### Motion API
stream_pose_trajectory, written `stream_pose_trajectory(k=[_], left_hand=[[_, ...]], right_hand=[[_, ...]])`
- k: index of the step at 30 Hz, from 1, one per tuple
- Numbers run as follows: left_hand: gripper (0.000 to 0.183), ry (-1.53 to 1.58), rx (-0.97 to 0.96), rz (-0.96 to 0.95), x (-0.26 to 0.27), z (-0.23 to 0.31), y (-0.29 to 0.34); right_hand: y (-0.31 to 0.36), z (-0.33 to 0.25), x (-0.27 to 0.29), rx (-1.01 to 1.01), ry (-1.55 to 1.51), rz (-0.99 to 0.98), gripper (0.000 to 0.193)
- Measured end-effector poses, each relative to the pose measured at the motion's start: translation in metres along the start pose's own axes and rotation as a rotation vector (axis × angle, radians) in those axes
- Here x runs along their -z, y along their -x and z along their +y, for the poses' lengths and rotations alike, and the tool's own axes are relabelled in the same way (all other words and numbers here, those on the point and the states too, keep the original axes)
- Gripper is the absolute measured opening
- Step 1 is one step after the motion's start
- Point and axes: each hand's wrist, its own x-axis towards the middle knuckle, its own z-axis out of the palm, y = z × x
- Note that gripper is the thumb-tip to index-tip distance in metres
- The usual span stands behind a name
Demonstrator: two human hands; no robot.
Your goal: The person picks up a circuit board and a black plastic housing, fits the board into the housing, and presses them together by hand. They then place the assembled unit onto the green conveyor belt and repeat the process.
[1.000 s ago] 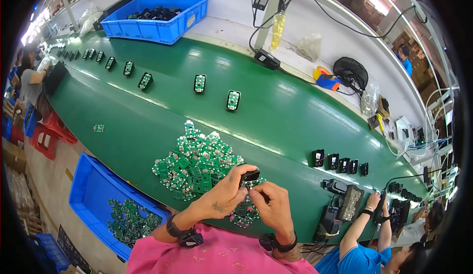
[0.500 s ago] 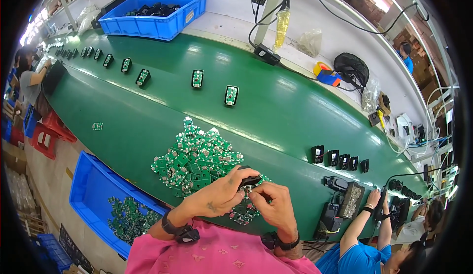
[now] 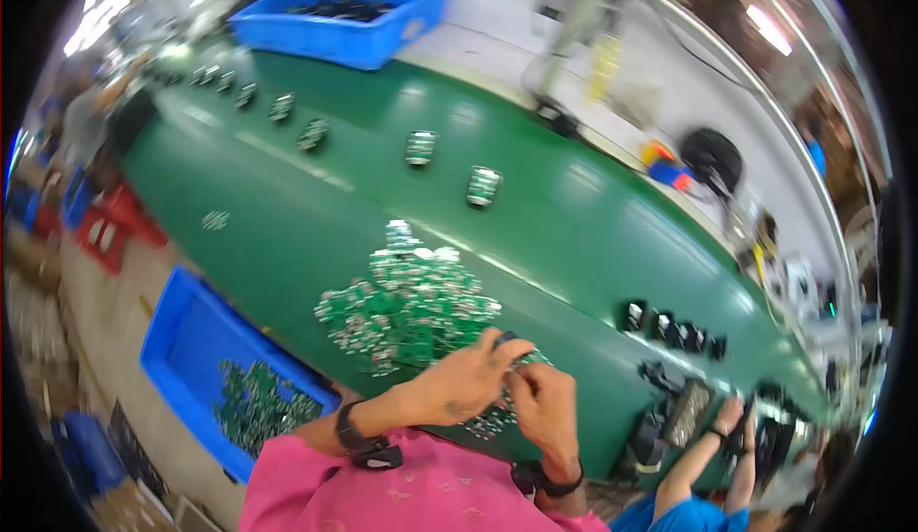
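Note:
My left hand point(image 3: 467, 375) is closed around a small black plastic housing point(image 3: 505, 340), mostly covered by the fingers. Right beside it, the fingers of my right hand point(image 3: 547, 406) are curled in against the housing; whatever lies between them is hidden and blurred. Both hands are over the near edge of a heap of green circuit boards point(image 3: 411, 298). Farther off on the green table point(image 3: 583, 245), two black housings with green boards in them, a nearer one point(image 3: 484, 186) and another point(image 3: 420, 148), stand apart from each other.
A row of filled housings point(image 3: 281, 108) runs to the far left. Blue bins hold boards point(image 3: 256, 403) at near left and black parts point(image 3: 342, 8) at the back. Black housings point(image 3: 664, 324) line the right, near a co-worker's hands point(image 3: 732, 417). One loose board point(image 3: 216, 219) lies left.
The whole view has shifted and blurred, with the scene sitting farther right. My hands stay together at the housing, which is now more covered by my fingers.

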Motion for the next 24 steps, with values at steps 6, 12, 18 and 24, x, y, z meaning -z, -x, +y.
stream_pose_trajectory(k=[6,12,18,24], left_hand=[[0.048,0.675,0.113,0.301,-0.007,0.002,-0.017],[0.049,0.683,0.078,0.358,0.010,0.004,0.005],[0.047,0.553,0.091,0.574,0.000,0.000,0.009],[0.049,0.900,0.236,0.497,0.017,0.017,0.035]], right_hand=[[0.014,0.048,-0.010,-0.090,-0.161,0.328,0.013],[-0.004,0.037,-0.019,-0.210,-0.756,0.133,0.011],[-0.011,0.032,-0.029,-0.033,-0.885,0.202,0.011],[-0.010,0.021,-0.049,0.043,-0.721,0.239,0.020]])
